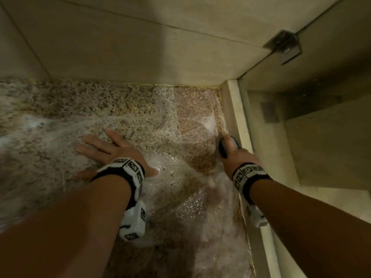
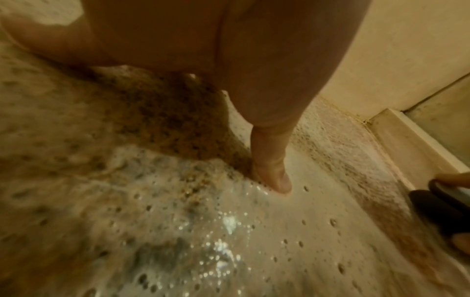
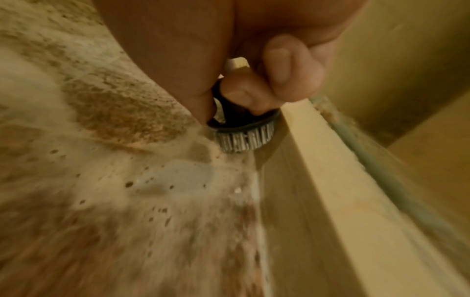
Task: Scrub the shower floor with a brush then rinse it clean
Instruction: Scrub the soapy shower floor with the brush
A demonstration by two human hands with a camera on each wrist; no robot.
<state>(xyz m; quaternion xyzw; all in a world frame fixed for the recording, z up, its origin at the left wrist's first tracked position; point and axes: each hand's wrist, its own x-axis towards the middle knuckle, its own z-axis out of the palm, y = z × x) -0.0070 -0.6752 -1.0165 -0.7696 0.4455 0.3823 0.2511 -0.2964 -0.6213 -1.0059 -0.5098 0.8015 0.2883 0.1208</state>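
The speckled granite shower floor (image 1: pixel 128 105) is wet and streaked with white soapy foam (image 1: pixel 180 183). My right hand (image 1: pixel 232 151) grips a black scrub brush (image 1: pixel 224 147) with pale bristles (image 3: pixel 244 140) pressed to the floor right against the raised curb (image 1: pixel 234 117). In the right wrist view my fingers (image 3: pixel 279 66) curl over the brush's black top (image 3: pixel 241 118). My left hand (image 1: pixel 108 149) lies flat on the foamy floor with fingers spread, palm down. The left wrist view shows its thumb (image 2: pixel 274 170) touching the wet floor (image 2: pixel 152 201), and the brush (image 2: pixel 440 209) at the right edge.
Beige tiled walls (image 1: pixel 140 47) close the back and left. A glass panel with a metal bracket (image 1: pixel 285 47) stands on the curb at the right. Beyond the curb lies a lower beige tiled floor (image 1: pixel 321 147).
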